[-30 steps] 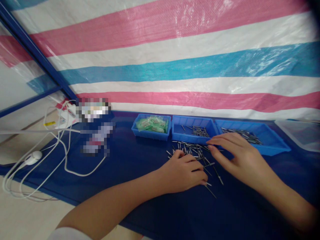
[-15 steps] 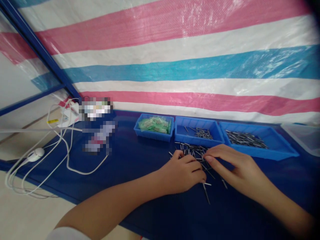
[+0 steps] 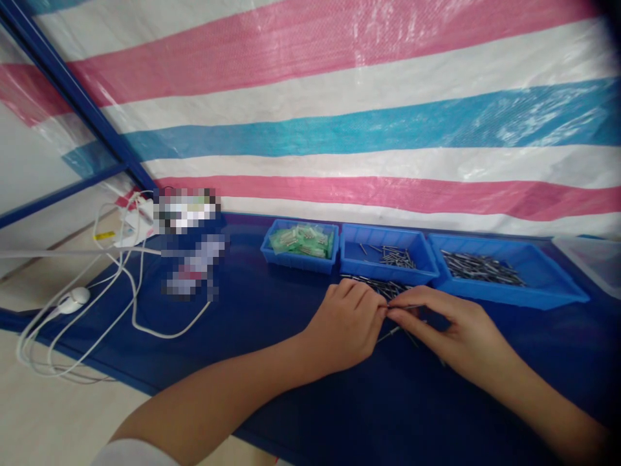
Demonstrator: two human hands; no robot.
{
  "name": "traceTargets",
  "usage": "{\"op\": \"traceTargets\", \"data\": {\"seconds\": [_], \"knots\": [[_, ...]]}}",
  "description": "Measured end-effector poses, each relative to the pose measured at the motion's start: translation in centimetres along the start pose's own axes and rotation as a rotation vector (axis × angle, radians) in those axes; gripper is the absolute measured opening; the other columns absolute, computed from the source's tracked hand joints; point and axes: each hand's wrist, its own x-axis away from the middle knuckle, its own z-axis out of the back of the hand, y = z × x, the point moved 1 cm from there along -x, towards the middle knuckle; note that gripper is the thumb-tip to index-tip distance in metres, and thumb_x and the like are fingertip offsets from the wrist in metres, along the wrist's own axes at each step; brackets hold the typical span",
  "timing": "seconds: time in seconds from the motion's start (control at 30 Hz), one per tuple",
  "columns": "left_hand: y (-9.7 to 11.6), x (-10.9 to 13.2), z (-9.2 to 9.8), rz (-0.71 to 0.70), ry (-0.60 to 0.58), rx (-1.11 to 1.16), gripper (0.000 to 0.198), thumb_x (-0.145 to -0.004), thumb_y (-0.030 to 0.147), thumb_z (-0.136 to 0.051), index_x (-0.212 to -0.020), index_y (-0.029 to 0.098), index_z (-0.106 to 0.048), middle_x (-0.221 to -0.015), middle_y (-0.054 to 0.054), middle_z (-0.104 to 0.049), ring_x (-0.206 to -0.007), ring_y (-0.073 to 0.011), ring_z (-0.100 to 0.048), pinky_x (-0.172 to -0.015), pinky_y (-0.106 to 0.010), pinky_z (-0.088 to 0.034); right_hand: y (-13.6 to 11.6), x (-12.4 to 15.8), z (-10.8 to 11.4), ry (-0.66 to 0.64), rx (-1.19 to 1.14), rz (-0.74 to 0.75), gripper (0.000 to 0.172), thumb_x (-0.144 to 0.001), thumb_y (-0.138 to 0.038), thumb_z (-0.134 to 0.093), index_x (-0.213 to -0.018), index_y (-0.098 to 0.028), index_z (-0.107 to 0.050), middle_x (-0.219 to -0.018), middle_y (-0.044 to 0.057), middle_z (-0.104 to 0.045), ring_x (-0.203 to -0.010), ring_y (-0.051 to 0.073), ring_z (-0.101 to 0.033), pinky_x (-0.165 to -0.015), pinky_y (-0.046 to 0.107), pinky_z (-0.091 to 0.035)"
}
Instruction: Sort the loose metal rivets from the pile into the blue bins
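Observation:
My right hand pinches a thin metal rod between thumb and fingertips. The rod's left end meets the closed fingers of my left hand, whose thumb is hidden. Another thin rod shows just below the left fingers; whether that hand grips it is unclear. Behind and between the hands, loose dark rods lie on the blue table in front of the bins, partly covered by my fingers.
Three blue bins line the back: one with green bagged parts, a middle one holding short metal pins, and a right one of dark rods. A clear container sits far right. White cables loop at left across the table.
My left hand has drawn its spread fingers closed and lifted slightly off the loose rods. My right hand has shifted a little left, and a rod now shows between both hands' fingertips.

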Motion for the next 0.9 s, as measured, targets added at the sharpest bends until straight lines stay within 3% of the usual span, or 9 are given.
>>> {"op": "traceTargets", "data": {"seconds": [0.17, 0.33, 0.53, 0.67, 0.9], "knots": [[0.4, 0.0, -0.2, 0.075, 0.026, 0.154, 0.024, -0.099, 0.023, -0.028, -0.094, 0.016, -0.050, -0.095, -0.008, -0.060, -0.090, -0.0192, -0.052, -0.081, -0.035, -0.043, 0.0, 0.2, -0.6, 0.185, -0.270, -0.209, 0.021, -0.077, -0.042, -0.070, -0.085, -0.023, -0.071, -0.080, 0.002, -0.072, -0.067, 0.016, -0.068, -0.061, 0.026, -0.056], [0.4, -0.1, -0.5, 0.139, 0.037, 0.241, 0.023, -0.099, 0.024, -0.030, -0.092, 0.016, -0.051, -0.091, -0.007, -0.059, -0.087, -0.0186, -0.053, -0.081, -0.034, -0.045, -0.3, 0.1, -0.4, 0.233, -0.431, -0.297, 0.020, -0.076, -0.040, -0.071, -0.085, -0.023, -0.071, -0.066, 0.000, -0.068, -0.056, 0.014, -0.064, -0.051, 0.023, -0.054], [0.5, -0.3, -0.6, 0.072, 0.059, 0.312, 0.023, -0.098, 0.032, -0.041, -0.107, 0.016, -0.055, -0.110, -0.010, -0.061, -0.102, -0.0210, -0.054, -0.090, -0.037, -0.045, -0.6, 0.1, -0.1, 0.152, -0.348, -0.210, 0.015, -0.080, -0.037, -0.067, -0.084, -0.023, -0.071, -0.082, 0.004, -0.071, -0.074, 0.017, -0.066, -0.061, 0.025, -0.056], [0.2, -0.5, -0.8, 0.083, 0.080, 0.385, 0.021, -0.097, 0.030, -0.045, -0.103, 0.016, -0.059, -0.107, -0.009, -0.062, -0.101, -0.0198, -0.056, -0.090, -0.035, -0.046, -1.1, 0.1, 0.3, 0.115, -0.264, -0.107, 0.013, -0.084, -0.033, -0.063, -0.091, -0.025, -0.071, -0.088, 0.004, -0.069, -0.081, 0.018, -0.065, -0.062, 0.026, -0.055], [-0.1, -0.7, -0.2, 0.145, 0.230, 0.509, 0.019, -0.092, 0.035, -0.054, -0.095, 0.018, -0.061, -0.105, -0.008, -0.059, -0.100, -0.0186, -0.058, -0.091, -0.034, -0.047, -1.1, 0.1, 0.7, 0.155, -0.085, -0.035, 0.012, -0.086, -0.031, -0.060, -0.092, -0.025, -0.067, -0.090, 0.004, -0.067, -0.079, 0.018, -0.064, -0.068, 0.031, -0.054]]}}
